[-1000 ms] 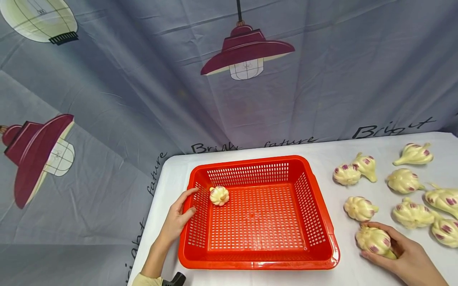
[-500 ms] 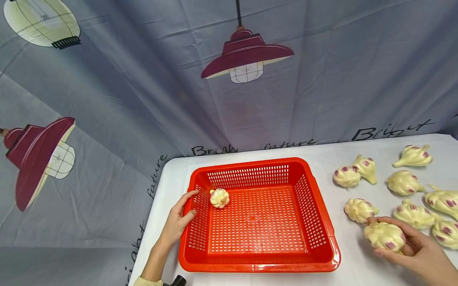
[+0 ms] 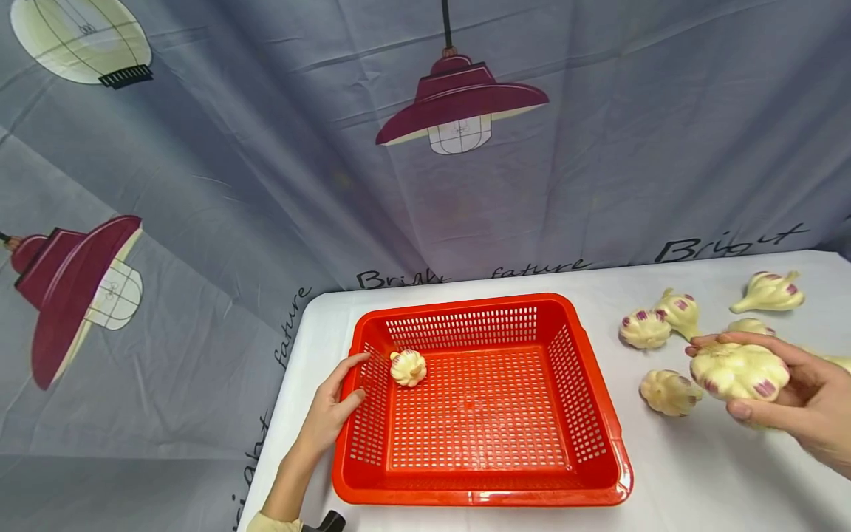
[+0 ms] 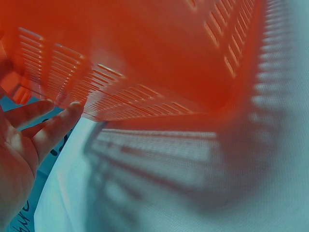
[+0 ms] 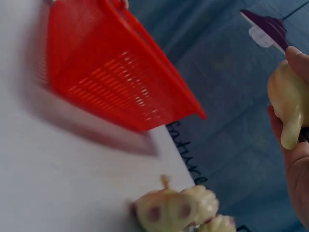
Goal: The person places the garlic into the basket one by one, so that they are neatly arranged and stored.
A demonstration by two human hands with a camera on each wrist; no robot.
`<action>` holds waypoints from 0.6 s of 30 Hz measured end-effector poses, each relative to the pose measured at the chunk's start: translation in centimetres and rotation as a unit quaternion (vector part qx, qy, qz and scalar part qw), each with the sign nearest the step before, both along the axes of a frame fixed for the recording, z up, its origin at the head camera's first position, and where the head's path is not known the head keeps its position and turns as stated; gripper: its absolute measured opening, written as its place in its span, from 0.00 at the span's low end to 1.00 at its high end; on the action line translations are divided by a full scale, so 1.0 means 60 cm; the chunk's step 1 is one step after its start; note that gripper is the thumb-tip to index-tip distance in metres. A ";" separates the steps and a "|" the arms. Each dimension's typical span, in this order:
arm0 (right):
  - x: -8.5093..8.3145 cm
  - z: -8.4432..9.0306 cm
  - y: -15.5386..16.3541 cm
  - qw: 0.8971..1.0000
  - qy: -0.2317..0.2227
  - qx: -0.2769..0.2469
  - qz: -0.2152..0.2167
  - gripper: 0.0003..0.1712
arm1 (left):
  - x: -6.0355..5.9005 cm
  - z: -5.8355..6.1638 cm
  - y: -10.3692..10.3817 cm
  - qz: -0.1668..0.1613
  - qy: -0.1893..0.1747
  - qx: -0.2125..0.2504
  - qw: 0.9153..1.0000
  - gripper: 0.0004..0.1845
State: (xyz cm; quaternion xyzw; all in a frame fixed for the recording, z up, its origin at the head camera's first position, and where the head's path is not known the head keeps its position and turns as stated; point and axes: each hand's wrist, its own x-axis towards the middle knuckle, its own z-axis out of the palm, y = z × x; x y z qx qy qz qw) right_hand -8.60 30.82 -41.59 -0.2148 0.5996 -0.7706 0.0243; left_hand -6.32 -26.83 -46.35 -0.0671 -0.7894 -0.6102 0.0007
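My right hand (image 3: 807,395) grips a bulb of garlic (image 3: 739,369), pale with purple patches, raised above the table right of the basket. In the right wrist view, this held garlic bulb (image 5: 288,92) shows its stem pointing down between thumb and fingers. My left hand (image 3: 332,403) holds the left rim of a red plastic basket (image 3: 479,496), with index finger and thumb over the edge. From the left wrist, other fingers (image 4: 60,126) show against the basket's slotted outer wall. One garlic bulb (image 3: 408,368) lies inside, near the basket's back left corner.
Several more garlic bulbs lie on the white table (image 3: 671,488) at the right, including a lone bulb (image 3: 668,392), a touching pair (image 3: 645,329) and one at the back (image 3: 767,290). My right hand hides others. A grey printed curtain (image 3: 598,185) hangs behind.
My right hand has lifted the garlic bulb off the table, moving up and rightward in the head view. The left hand and basket have stayed in place.
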 end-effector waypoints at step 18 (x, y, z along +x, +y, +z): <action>-0.061 0.074 -0.061 0.980 -0.013 0.201 0.004 0.44 | 0.001 0.000 0.002 -0.001 0.002 0.001 1.000 0.30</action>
